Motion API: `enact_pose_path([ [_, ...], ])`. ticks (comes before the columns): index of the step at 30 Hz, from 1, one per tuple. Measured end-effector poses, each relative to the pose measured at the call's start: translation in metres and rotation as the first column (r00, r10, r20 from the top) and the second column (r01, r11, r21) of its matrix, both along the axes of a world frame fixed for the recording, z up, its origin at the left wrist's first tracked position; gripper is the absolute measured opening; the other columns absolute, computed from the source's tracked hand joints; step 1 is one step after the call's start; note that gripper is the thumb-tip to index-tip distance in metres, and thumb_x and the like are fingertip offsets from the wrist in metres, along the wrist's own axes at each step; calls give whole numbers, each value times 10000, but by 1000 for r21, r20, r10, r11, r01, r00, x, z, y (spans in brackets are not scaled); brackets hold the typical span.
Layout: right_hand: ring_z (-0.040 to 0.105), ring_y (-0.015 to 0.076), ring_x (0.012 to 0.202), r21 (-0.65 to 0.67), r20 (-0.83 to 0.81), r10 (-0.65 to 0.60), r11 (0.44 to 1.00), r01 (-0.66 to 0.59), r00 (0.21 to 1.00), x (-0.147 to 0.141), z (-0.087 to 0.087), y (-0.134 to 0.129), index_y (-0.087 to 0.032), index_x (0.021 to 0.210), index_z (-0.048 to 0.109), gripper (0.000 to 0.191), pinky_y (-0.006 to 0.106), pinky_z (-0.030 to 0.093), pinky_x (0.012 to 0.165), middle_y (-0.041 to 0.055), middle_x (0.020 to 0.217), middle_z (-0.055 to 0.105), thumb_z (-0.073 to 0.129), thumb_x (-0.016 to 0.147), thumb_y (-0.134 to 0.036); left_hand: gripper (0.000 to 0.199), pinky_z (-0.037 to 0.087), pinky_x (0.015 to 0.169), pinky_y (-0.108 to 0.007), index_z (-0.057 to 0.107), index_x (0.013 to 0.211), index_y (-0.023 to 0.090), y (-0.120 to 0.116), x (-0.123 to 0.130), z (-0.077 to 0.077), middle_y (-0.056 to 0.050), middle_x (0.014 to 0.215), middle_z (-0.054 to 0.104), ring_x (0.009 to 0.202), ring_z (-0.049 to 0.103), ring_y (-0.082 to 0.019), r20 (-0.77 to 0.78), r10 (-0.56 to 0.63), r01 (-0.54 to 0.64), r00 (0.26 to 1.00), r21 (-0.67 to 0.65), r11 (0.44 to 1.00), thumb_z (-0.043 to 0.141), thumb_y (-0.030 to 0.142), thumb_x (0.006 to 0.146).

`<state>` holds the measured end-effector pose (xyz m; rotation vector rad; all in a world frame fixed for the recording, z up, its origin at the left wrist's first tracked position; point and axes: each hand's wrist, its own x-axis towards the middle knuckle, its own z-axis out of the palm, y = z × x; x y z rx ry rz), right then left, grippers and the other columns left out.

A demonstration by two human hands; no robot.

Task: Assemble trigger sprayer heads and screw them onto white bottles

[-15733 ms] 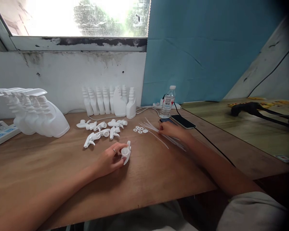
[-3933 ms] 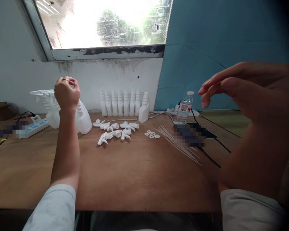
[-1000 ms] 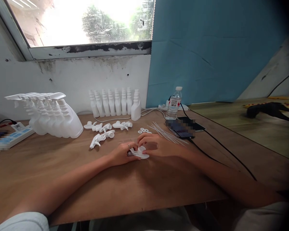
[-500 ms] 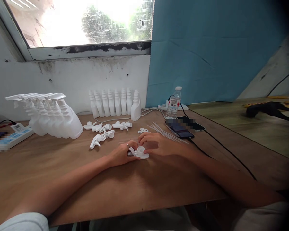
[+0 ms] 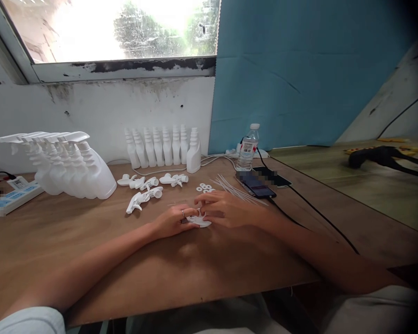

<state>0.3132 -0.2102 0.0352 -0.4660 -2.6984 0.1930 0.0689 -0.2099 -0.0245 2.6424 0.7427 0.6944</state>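
A white trigger spray head (image 5: 203,223) lies on the tabletop between my hands. My left hand (image 5: 170,220), with a ring on one finger, is closed around its left end. Over its round collar bend the fingers of my right hand (image 5: 223,208), the thumb against the near side; whether a small part sits under those fingertips is hidden. Just beyond my right hand is a group of flat white washers (image 5: 204,186). Thin white tubes (image 5: 230,185) fan out behind it. More white spray heads (image 5: 144,198) rest to the upper left of my left hand.
White bottles (image 5: 156,148) stand in a row by the wall. At left, several bottles with spray heads (image 5: 73,169) stand close together beside a power strip (image 5: 14,202). A water bottle (image 5: 248,150) and two phones (image 5: 256,184) with cables are at right.
My right fingers have moved left and down onto the spray head's collar, covering most of it. My left hand keeps its hold. The whole view has shifted slightly.
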Motion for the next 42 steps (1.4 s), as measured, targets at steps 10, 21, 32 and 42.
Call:
enact_pose_path([
  [10,608,184,1089,-311,-151,-94,950,43,984,2,-14,29,-171,987,692,267,324,477,957,85,1185,638,483,960,-335,319,475,793,-266,573,1153,202,0,1,-1,-58,994,658,860,623,-168,3,63,-63,998,44,997,580,405,906],
  [21,617,254,1041,-5,88,-513,857,515,854,37,-45,81,-187,1063,690,226,381,443,953,109,1071,679,579,882,-262,439,474,875,-283,526,1253,248,-1,1,-1,-54,1119,654,969,629,-175,6,106,-105,994,-90,990,648,382,853],
  [32,676,274,835,52,345,-759,603,796,552,50,-15,76,-119,799,713,213,288,442,695,154,863,709,625,827,-311,358,479,851,-263,571,1187,212,-1,2,0,-62,1108,670,957,636,-169,57,56,-53,997,-53,997,644,346,864],
  [42,653,247,692,-86,299,-825,477,875,479,43,-1,68,-123,639,630,143,266,391,567,144,718,682,612,743,-220,353,478,872,-278,567,1195,209,0,3,2,-74,1135,667,972,635,-178,35,48,-47,998,-36,998,614,366,883],
])
